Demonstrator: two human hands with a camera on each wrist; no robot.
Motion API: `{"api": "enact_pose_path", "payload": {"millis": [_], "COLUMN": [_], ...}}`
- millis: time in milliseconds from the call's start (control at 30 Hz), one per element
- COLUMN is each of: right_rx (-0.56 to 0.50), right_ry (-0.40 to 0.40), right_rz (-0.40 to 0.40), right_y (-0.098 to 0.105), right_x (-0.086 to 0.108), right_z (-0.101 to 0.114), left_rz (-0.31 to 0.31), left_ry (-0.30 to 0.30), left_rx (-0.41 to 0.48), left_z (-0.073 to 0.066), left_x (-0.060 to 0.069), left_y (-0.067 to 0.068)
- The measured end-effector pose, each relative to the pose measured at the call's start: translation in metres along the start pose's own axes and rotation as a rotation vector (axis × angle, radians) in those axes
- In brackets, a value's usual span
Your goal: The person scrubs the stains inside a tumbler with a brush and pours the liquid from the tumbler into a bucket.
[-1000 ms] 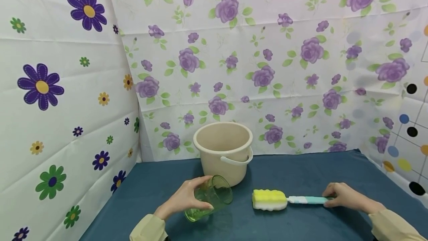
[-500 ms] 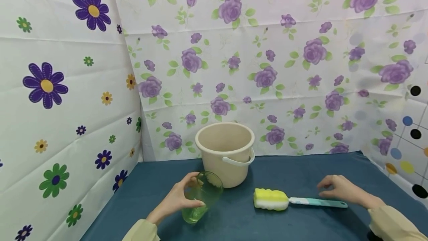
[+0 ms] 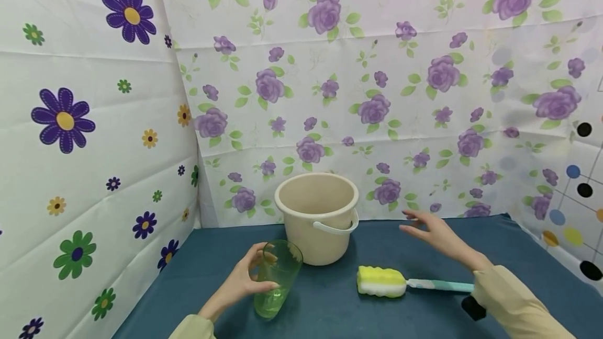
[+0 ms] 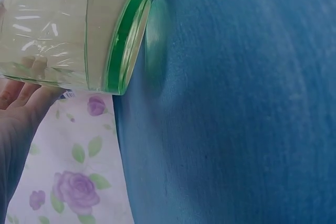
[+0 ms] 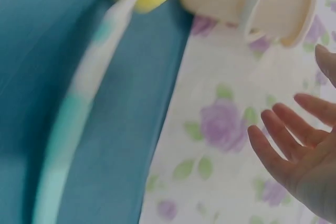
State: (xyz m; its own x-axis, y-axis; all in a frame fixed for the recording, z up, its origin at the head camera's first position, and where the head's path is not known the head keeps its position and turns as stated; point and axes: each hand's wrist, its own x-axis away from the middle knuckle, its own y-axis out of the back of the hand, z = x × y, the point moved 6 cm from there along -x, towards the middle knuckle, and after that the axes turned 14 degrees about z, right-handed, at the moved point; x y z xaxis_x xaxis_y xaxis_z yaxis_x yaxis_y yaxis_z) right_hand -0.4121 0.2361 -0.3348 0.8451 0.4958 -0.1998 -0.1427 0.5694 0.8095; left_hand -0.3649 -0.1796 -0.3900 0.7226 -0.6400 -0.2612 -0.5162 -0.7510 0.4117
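Observation:
A clear green cup (image 3: 285, 268) is in my left hand (image 3: 247, 279), gripped round its side between thumb and fingers. The cup leans a little, its mouth up and to the right. In the left wrist view the green base of the cup (image 4: 123, 45) is just off the blue cloth, with a green glow beneath it. My right hand (image 3: 440, 237) is in the air with fingers spread, holding nothing. Below it lies a sponge brush (image 3: 381, 281), yellow and white at the head; its teal handle (image 5: 65, 129) is partly hidden by my right sleeve in the head view.
A beige bucket (image 3: 315, 239) with a white handle (image 3: 335, 228) lowered at its side stands behind the cup and brush. Dark blue cloth (image 3: 339, 313) covers the table. Flowered sheets (image 3: 339, 93) hang at the back and left; a dotted one hangs at the right.
My right hand has let go of the brush handle, risen and moved left toward the bucket. My left hand has brought the cup left and turned it more upright. The brush stays lying.

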Motion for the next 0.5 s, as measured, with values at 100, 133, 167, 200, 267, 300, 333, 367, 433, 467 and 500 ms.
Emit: {"api": "enact_pose_path", "payload": {"millis": [100, 133, 167, 200, 267, 300, 333, 367, 433, 467, 500], "right_rx": [-0.05, -0.063, -0.08, -0.097, -0.129, -0.146, -0.161, -0.179, -0.217, -0.231, -0.24], "right_ry": [0.007, -0.001, -0.013, -0.021, -0.032, -0.035, -0.039, -0.039, -0.042, -0.053, -0.07], "right_rz": [0.003, 0.006, 0.009, 0.012, 0.012, 0.012, 0.012, 0.016, 0.029, 0.039, 0.052], "right_y": [-0.003, -0.004, -0.004, -0.005, -0.007, -0.008, -0.009, -0.01, -0.013, -0.014, -0.016], "right_x": [-0.017, -0.022, -0.028, -0.033, -0.044, -0.049, -0.054, -0.059, -0.069, -0.074, -0.078], "right_z": [0.013, 0.018, 0.021, 0.024, 0.03, 0.033, 0.036, 0.038, 0.043, 0.046, 0.048], "left_rz": [-0.003, -0.004, -0.005, -0.005, -0.002, 0.0, 0.002, 0.004, 0.002, -0.002, -0.006], "left_ry": [-0.005, -0.004, -0.005, -0.005, 0.005, 0.005, 0.005, 0.004, 0.001, -0.004, -0.013], "left_rx": [0.009, 0.013, 0.014, 0.019, 0.034, 0.039, 0.042, 0.046, 0.049, 0.043, 0.041], "left_z": [-0.001, 0.0, -0.001, 0.0, -0.004, -0.007, -0.01, -0.012, -0.012, -0.011, -0.008], "left_x": [0.001, 0.002, 0.002, 0.003, 0.004, 0.005, 0.005, 0.006, 0.006, 0.007, 0.006], "left_y": [0.0, 0.0, 0.0, 0.001, 0.001, 0.0, 0.0, 0.0, 0.001, 0.001, 0.002]}}
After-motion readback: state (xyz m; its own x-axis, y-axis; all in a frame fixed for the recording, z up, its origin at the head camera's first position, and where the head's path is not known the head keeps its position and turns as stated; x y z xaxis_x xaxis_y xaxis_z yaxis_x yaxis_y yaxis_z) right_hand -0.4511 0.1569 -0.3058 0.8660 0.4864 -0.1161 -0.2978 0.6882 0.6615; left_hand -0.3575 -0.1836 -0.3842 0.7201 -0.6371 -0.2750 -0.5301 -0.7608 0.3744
